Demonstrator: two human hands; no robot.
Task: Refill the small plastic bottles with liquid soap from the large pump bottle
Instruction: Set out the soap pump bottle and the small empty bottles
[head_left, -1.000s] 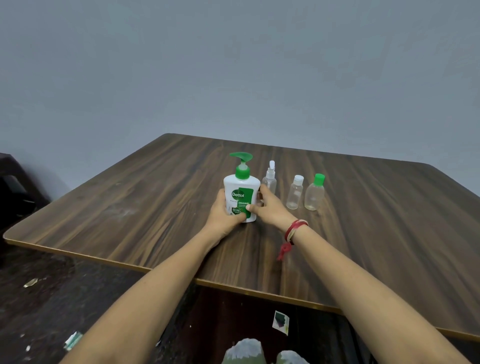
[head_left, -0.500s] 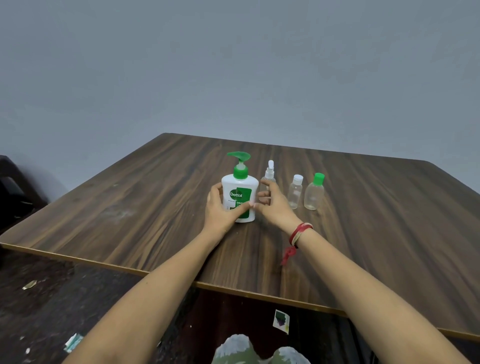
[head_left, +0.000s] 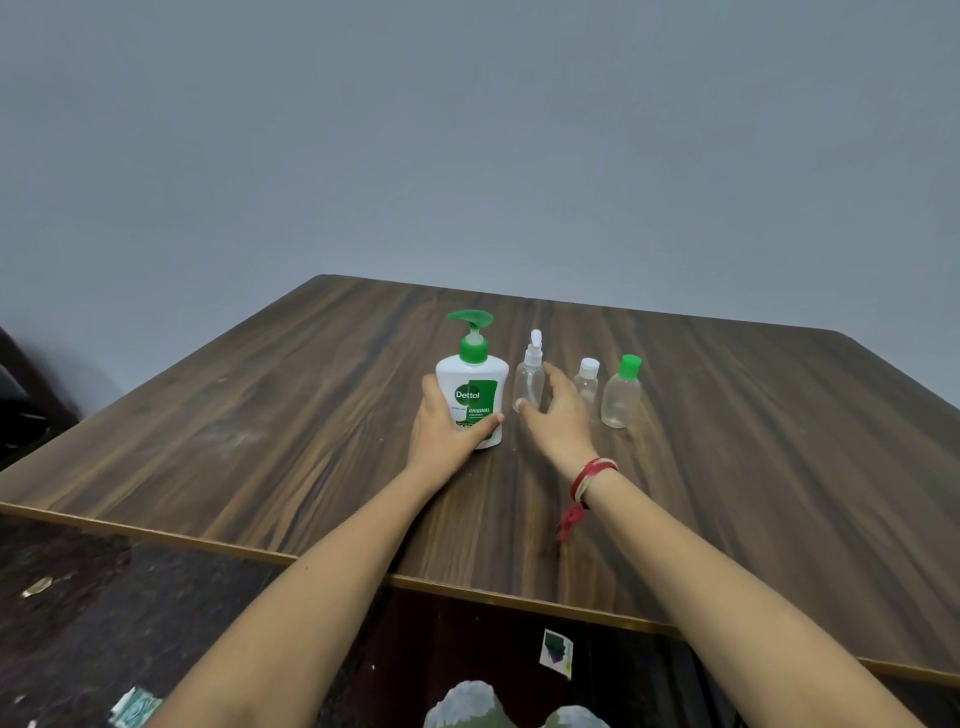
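left grip (head_left: 447, 426) holds pump bottle (head_left: 472, 384) | label: dettol original | right grip (head_left: 558, 415) loose

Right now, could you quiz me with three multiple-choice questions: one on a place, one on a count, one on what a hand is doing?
1. In the row of bottles, the pump bottle stands: A) left end B) middle C) right end.
2. Small bottles on the table: A) two B) five C) three.
3. The left hand: A) lies flat B) grips the pump bottle C) holds a cap.
Answers: 1 A, the others stand to its right; 2 C, spray bottle, white-capped bottle, green-capped bottle; 3 B, it curls round the body.
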